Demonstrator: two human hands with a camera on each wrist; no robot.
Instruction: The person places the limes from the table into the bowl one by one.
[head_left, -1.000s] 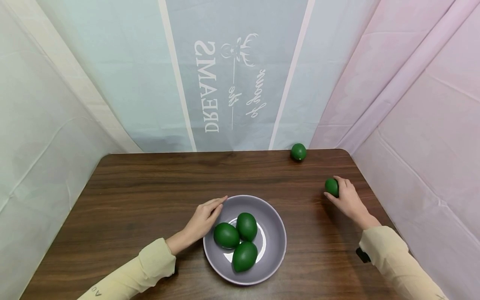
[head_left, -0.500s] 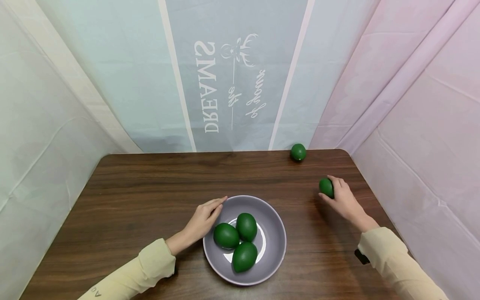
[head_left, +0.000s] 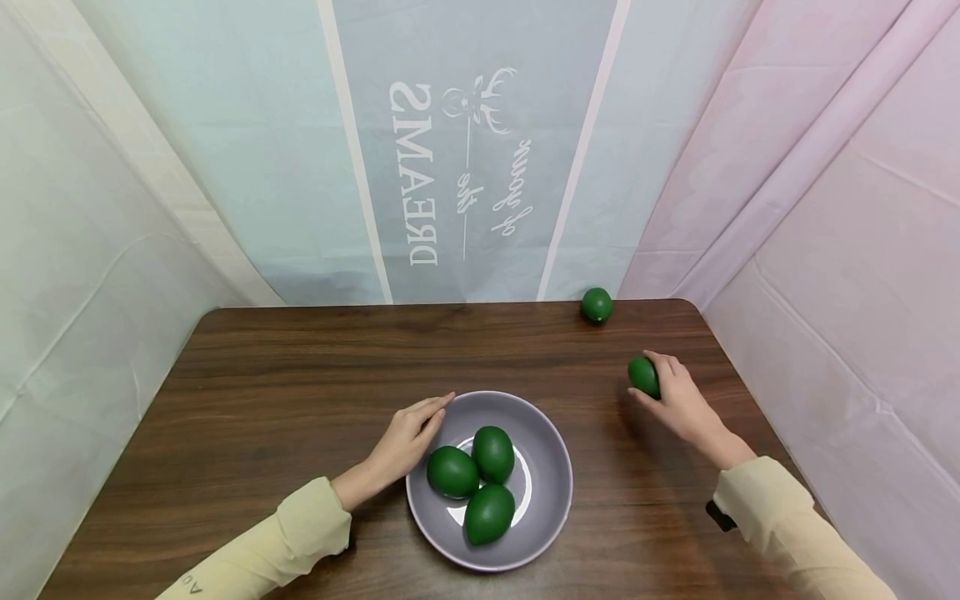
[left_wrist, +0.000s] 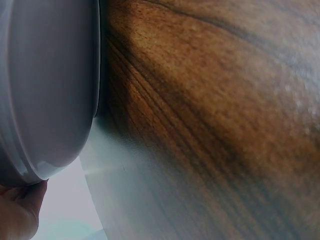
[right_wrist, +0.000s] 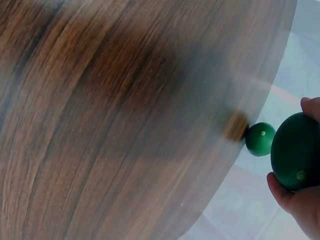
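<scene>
A grey-purple bowl point(head_left: 551, 475) stands near the table's front, with several dark green limes point(head_left: 490, 514) bunched inside it. At its left rim rests my left hand point(head_left: 405, 437), fingers fairly straight and together; in the left wrist view the fingertips point(left_wrist: 37, 195) touch the rim. Over the right part of the table, my right hand point(head_left: 681, 402) grips another lime point(head_left: 642, 377) between thumb and fingers. The right wrist view shows that held lime point(right_wrist: 295, 152) from the side, its far end hidden by the hand.
One more lime point(head_left: 597, 305) lies at the far edge of the brown wooden table point(head_left: 315, 358), towards the right. Pale cloth hangings point(head_left: 480, 167) enclose the table behind and on both sides.
My right hand has moved left with the lime in its grip, closer to the bowl. The left hand, the bowl and its limes have stayed in place.
</scene>
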